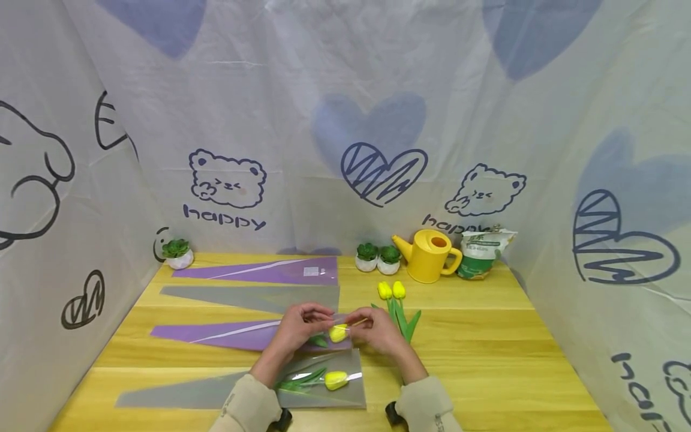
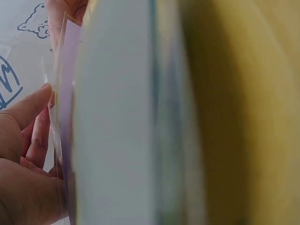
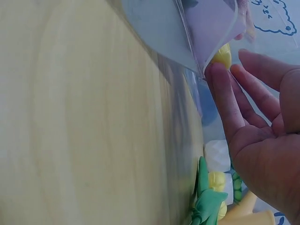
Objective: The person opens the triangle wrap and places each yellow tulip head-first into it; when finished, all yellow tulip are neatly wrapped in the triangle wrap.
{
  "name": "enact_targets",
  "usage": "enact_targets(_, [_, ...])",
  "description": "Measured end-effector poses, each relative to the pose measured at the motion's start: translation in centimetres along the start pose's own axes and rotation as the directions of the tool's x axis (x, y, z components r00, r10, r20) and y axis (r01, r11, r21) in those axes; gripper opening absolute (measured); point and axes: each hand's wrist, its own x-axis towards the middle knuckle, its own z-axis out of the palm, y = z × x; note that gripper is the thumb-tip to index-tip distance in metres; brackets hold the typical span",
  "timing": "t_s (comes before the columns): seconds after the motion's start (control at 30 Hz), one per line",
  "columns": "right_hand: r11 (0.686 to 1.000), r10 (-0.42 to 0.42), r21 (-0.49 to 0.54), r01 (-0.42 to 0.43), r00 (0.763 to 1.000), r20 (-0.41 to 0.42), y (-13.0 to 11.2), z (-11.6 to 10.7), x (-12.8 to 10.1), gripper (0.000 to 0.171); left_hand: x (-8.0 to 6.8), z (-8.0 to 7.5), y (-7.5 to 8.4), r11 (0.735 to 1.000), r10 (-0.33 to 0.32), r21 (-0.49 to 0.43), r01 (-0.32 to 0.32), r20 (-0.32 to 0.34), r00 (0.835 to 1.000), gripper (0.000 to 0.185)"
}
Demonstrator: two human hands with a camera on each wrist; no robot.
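Note:
A purple flower sleeve (image 1: 254, 337) with a clear front lies in the middle of the table, its wide mouth lifted at the right. Inside, near the mouth, is a yellow artificial tulip (image 1: 338, 333) with a green leaf. My left hand (image 1: 302, 327) holds the sleeve's film left of the bloom, its thumb (image 2: 33, 105) against the clear layer. At the mouth, my right hand (image 1: 378, 330) holds the edge, with a fingertip right at the rim beside the bloom. Below them lies a grey sleeve (image 1: 178, 393) containing another yellow tulip (image 1: 336, 380).
Another grey sleeve (image 1: 243, 297) and a purple sleeve (image 1: 259, 273) lie behind. Loose yellow tulips (image 1: 398, 290) lie right of my hands. At the back stand small potted succulents (image 1: 366, 258), a yellow watering can (image 1: 426, 258) and a green-and-white bag (image 1: 480, 255). Another succulent (image 1: 178, 254) is far left.

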Motion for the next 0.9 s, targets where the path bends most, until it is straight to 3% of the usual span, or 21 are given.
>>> enact_targets(0.6, [0.980,0.054,0.191,-0.050,0.998,-0.017,0.66,0.40,0.15,0.037,0.08,0.08,-0.37,1.000,-0.007,0.008,0.007,-0.002,1.000,0.027])
enact_targets(0.77, [0.988,0.060,0.139,-0.061,0.998,0.012,0.75,0.33,0.02,0.042,0.18,0.07,-0.56,1.000,-0.013,0.017,0.013,0.012,1.000,0.027])
enact_targets(0.9, [0.999,0.033,0.040,-0.035,0.999,0.032,0.79,0.25,-0.09,0.034,0.36,0.06,-0.77,0.999,-0.008,0.031,0.008,0.022,1.000,0.027])
